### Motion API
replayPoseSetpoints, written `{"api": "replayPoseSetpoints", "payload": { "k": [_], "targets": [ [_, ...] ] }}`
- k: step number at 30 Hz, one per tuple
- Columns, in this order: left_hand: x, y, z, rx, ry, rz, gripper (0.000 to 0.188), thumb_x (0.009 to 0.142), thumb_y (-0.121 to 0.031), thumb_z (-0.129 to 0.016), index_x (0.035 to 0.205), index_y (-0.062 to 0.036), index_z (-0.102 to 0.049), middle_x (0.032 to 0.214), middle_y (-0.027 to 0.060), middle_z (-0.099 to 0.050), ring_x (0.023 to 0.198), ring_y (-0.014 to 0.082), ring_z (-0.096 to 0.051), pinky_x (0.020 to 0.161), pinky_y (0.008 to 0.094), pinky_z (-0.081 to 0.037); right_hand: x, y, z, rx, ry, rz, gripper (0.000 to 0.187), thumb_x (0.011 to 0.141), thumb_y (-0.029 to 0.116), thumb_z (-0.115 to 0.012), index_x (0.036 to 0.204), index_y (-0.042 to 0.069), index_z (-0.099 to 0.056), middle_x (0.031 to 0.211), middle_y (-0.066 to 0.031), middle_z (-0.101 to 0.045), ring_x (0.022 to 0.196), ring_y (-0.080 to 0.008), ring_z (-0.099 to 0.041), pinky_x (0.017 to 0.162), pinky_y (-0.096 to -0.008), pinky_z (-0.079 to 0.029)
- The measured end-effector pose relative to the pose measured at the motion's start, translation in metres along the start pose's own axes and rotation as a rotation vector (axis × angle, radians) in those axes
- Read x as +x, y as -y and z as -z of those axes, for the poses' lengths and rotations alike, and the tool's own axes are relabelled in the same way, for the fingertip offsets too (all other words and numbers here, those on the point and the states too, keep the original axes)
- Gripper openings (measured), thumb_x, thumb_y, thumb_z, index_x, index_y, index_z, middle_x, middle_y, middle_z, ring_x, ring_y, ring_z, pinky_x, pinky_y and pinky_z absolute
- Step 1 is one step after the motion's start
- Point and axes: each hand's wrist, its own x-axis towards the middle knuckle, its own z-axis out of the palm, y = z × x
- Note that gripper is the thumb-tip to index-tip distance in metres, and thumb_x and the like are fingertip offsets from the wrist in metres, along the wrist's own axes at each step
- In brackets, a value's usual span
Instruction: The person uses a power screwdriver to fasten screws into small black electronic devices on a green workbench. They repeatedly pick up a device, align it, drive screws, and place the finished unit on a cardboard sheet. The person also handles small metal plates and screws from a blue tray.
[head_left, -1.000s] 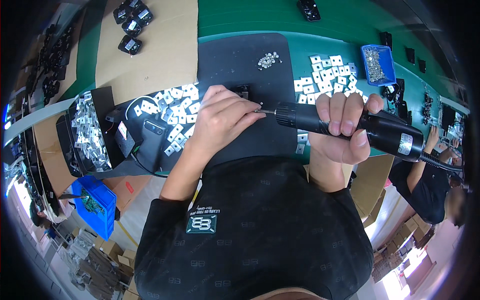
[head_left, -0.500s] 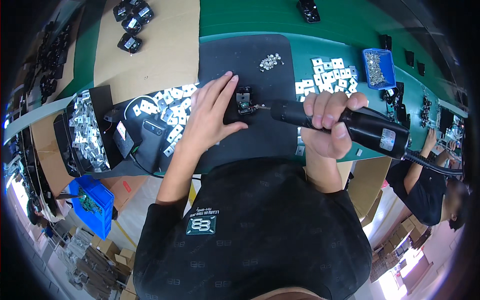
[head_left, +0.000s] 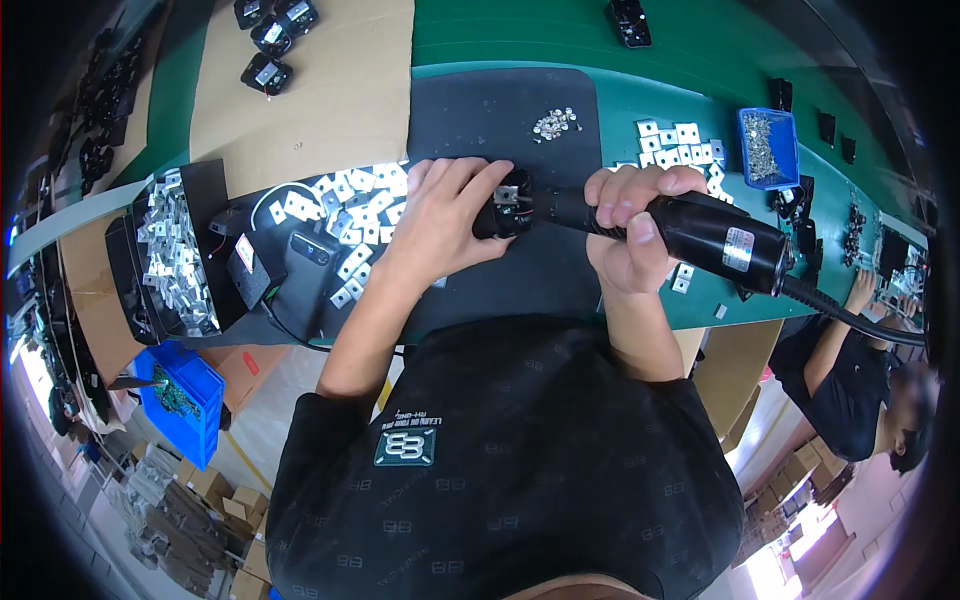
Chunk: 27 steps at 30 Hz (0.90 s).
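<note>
My right hand (head_left: 638,222) is wrapped round a black electric screwdriver (head_left: 712,240), held nearly level with its nose pointing left. The nose reaches a small black plastic housing (head_left: 512,218) on the dark mat; the bit's tip cannot be made out. A silvery metal plate sits inside that housing. My left hand (head_left: 450,215) closes on the housing's left side, thumb at the near edge and fingers at the far edge. Beyond my hands lies a small pile of screws (head_left: 555,124) on the mat (head_left: 470,110).
Silvery square plates (head_left: 352,262) are scattered left and right of the mat. A blue tray (head_left: 768,150) of small metal parts stands at the right. More black housings (head_left: 268,75) rest on cardboard (head_left: 330,110). A phone-sized dark device (head_left: 308,250) lies left. Another person (head_left: 840,370) sits far right.
My left hand has gone from spread fingers beside the housing to gripping it. The screwdriver has moved left, its nose now up against the housing.
</note>
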Motion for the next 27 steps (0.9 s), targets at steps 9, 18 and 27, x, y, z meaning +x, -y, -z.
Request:
{"api": "replayPoseSetpoints", "payload": {
  "k": [9,18,27],
  "targets": [
    [0.003,0.001,-0.001,-0.005,-0.003,-0.012,0.073,0.053,-0.024,-0.081,0.120,-0.0109,-0.057,0.101,0.0074,-0.056,0.095,0.0262,-0.053,0.090,0.0406,-0.035,0.000,-0.008,0.004,0.000,0.093,0.013,0.033,0.079,-0.003,-0.059,0.104,0.009,-0.042,0.073,-0.0058,-0.053,0.063,-0.0163,-0.053,0.068,-0.0368,-0.047],
    [0.009,0.004,0.001,-0.021,-0.007,-0.045,0.070,0.052,-0.027,-0.081,0.116,-0.0103,-0.059,0.098,0.0064,-0.056,0.092,0.0255,-0.053,0.088,0.0390,-0.035,0.003,-0.013,0.001,-0.055,0.252,-0.002,0.034,0.075,-0.015,-0.055,0.097,0.007,-0.042,0.075,-0.0066,-0.053,0.065,-0.0156,-0.055,0.071,-0.0352,-0.050],
    [0.022,0.006,0.018,0.100,0.068,-0.071,0.071,0.052,-0.026,-0.081,0.116,-0.0077,-0.057,0.105,0.0092,-0.059,0.099,0.0283,-0.055,0.091,0.0396,-0.036,0.012,0.002,0.001,0.030,-0.025,0.093,0.036,0.079,0.004,-0.062,0.107,0.012,-0.043,0.068,-0.0028,-0.050,0.059,-0.0156,-0.050,0.062,-0.0354,-0.045]
  ]
}}
